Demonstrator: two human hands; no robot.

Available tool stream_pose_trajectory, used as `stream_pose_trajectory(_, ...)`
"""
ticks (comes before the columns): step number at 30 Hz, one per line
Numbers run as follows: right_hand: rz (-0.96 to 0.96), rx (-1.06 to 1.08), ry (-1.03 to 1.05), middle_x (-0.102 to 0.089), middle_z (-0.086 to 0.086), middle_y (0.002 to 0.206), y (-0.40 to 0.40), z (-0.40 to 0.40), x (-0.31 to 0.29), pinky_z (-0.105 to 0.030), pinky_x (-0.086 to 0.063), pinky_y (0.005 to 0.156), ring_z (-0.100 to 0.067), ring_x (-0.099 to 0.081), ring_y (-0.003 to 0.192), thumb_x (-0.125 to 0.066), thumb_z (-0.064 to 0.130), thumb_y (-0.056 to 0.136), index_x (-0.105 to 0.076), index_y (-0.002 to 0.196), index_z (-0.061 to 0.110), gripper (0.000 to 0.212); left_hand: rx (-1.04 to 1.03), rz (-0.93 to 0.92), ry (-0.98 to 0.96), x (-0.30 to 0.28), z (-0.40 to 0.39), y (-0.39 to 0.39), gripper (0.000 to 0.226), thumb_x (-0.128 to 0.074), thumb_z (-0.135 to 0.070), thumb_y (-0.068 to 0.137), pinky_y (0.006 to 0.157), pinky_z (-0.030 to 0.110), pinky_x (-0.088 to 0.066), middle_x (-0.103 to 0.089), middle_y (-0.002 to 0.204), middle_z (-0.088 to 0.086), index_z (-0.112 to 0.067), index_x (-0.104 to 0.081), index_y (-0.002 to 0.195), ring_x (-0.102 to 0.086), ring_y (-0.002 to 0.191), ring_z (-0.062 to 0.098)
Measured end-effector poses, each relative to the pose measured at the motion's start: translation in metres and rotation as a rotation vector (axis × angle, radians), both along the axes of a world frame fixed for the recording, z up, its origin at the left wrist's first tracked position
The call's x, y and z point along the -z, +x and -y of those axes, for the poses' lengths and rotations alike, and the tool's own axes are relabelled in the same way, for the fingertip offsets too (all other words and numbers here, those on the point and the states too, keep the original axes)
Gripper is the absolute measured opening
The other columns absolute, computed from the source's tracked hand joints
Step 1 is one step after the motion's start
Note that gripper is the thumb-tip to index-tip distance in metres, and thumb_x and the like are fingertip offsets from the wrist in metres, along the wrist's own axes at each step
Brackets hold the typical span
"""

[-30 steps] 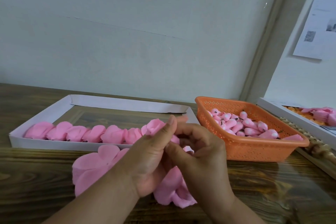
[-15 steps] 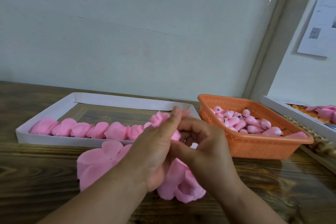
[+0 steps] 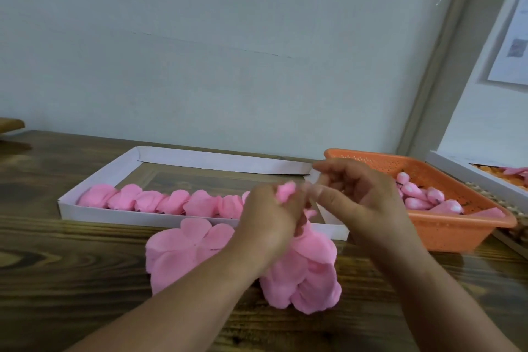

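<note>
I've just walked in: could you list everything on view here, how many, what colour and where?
wooden table: one, dark brown, under everything.
cardboard tray: one, white, back left of the table.
flower pieces: a row, about seven showing, pink, along the tray's near wall.
loose petals: a heap, pink, on the table before the tray, partly under the hands.
basket: one, orange, right of the tray.
buds: many, pink and white, in the basket.
second tray: one, white, far right; orange and pink contents.
paper sheet: one, white, right wall.
small flower: one, pink, gripped by the left hand.
left hand: above the petals.
right hand: fingers curled beside the flower; blurred, grip unclear.
</note>
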State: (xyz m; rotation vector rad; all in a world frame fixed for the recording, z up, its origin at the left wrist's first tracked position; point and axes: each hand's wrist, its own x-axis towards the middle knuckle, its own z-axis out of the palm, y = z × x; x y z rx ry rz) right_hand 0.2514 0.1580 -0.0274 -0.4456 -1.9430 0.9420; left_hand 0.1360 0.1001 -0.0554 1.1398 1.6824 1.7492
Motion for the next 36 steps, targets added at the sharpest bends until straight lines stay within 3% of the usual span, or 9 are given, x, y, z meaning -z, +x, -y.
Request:
stream_pose_trajectory(4, 0.319, -0.069, 0.262, -0.062, 0.001, 0.090, 0.000, -0.005, -0.019, -0.016, -0.045, 0.069, -0.007, -0.055, 0.074, -0.077, 0.030, 0.069, -0.068, 0.093, 0.028, 0.025, 0.161, -0.325, -0.048, -0.003, -0.006, 0.001, 0.042, -0.051, -0.005, 0.086, 0.043, 0.010, -0.039, -0.059, 0.054, -0.026, -0.040, -0.062, 0.067, -0.055, 0.051, -0.008)
stream_pose_trajectory(10, 0.246, -0.251, 0.124, -0.071, -0.009, 0.085, -0.010, -0.028, -0.062, -0.035, -0.055, 0.072, -0.018, -0.064, 0.075, -0.077, 0.010, 0.067, -0.071, 0.089, 0.016, 0.024, 0.136, -0.239, 0.046, -0.046, -0.021, -0.021, 0.061, -0.059, -0.010, 0.086, 0.041, 0.018, -0.041, -0.056, 0.082, -0.001, -0.017, -0.037, 0.142, -0.052, 0.041, -0.003)
stream_pose_trajectory(15, 0.107, -0.285, 0.012, -0.068, -0.009, 0.065, -0.029, -0.043, -0.070, -0.028, -0.056, 0.063, -0.025, -0.065, 0.061, -0.074, 0.002, 0.072, -0.068, 0.075, -0.003, 0.008, 0.178, -0.282, 0.002, -0.065, -0.033, -0.028, 0.065, -0.066, -0.020, 0.083, 0.042, 0.019, -0.040, -0.055, 0.067, -0.004, -0.006, -0.036, 0.139, -0.051, 0.044, 0.000)
stream_pose_trajectory(19, 0.200, -0.173, 0.058, -0.063, -0.011, 0.058, -0.046, -0.046, -0.059, -0.028, -0.053, 0.058, -0.021, -0.060, 0.054, -0.069, -0.006, 0.077, -0.066, 0.068, 0.001, 0.012, 0.237, -0.176, -0.053, -0.053, -0.035, -0.031, 0.010, -0.057, -0.009, 0.087, 0.045, 0.022, -0.041, -0.052, 0.056, -0.001, -0.013, -0.060, 0.096, -0.044, 0.039, 0.005)
stream_pose_trajectory(21, 0.241, -0.151, 0.027, -0.062, -0.015, 0.062, -0.050, -0.047, -0.052, -0.028, -0.052, 0.057, -0.021, -0.059, 0.056, -0.068, -0.006, 0.078, -0.065, 0.071, -0.006, 0.007, 0.290, -0.121, -0.093, -0.044, -0.036, -0.038, 0.030, -0.064, -0.010, 0.085, 0.058, 0.031, -0.051, -0.059, 0.067, 0.004, -0.016, -0.056, 0.114, -0.055, 0.051, 0.008)
stream_pose_trajectory(23, 0.303, -0.077, 0.003, -0.061, -0.014, 0.062, -0.049, -0.059, -0.048, -0.026, -0.048, 0.054, -0.016, -0.056, 0.053, -0.067, -0.007, 0.078, -0.064, 0.078, -0.012, 0.006, 0.333, -0.123, -0.214, -0.039, -0.032, -0.052, 0.097, -0.079, -0.030, 0.075, 0.087, 0.037, -0.053, -0.070, 0.097, 0.004, -0.018, -0.018, 0.149, -0.067, 0.086, 0.016)
stream_pose_trajectory(25, 0.479, 0.113, 0.071, -0.056, -0.008, 0.057, -0.047, -0.079, -0.045, -0.019, -0.042, 0.046, -0.009, -0.051, 0.047, -0.066, -0.007, 0.078, -0.066, 0.080, -0.011, 0.005, 0.279, -0.249, -0.355, -0.037, -0.024, -0.075, 0.119, -0.079, -0.049, 0.064, 0.105, 0.039, -0.042, -0.064, 0.124, -0.003, -0.023, -0.003, 0.153, -0.058, 0.116, 0.017)
stream_pose_trajectory(31, 1.240, 0.368, 0.347, -0.065, -0.009, 0.099, -0.075, -0.112, -0.020, -0.025, -0.044, 0.065, -0.023, -0.056, 0.083, -0.052, 0.011, 0.090, -0.066, 0.102, 0.002, 0.021, -0.260, -0.622, -0.585, -0.034, 0.012, -0.181, 0.065, -0.049, -0.048, 0.093, 0.109, 0.032, -0.025, -0.031, 0.155, 0.005, -0.017, -0.032, 0.148, -0.030, 0.140, 0.024)
stream_pose_trajectory(36, 1.498, 0.372, 0.296, -0.060, 0.002, 0.054, -0.095, -0.113, -0.007, -0.018, -0.050, 0.074, -0.016, -0.047, 0.059, -0.045, 0.008, 0.093, -0.061, 0.074, 0.006, 0.025, -0.176, -0.757, -0.888, -0.023, 0.042, -0.232, 0.058, -0.032, -0.053, 0.096, 0.110, 0.034, -0.028, -0.041, 0.149, 0.006, -0.016, -0.048, 0.138, -0.040, 0.134, 0.024)
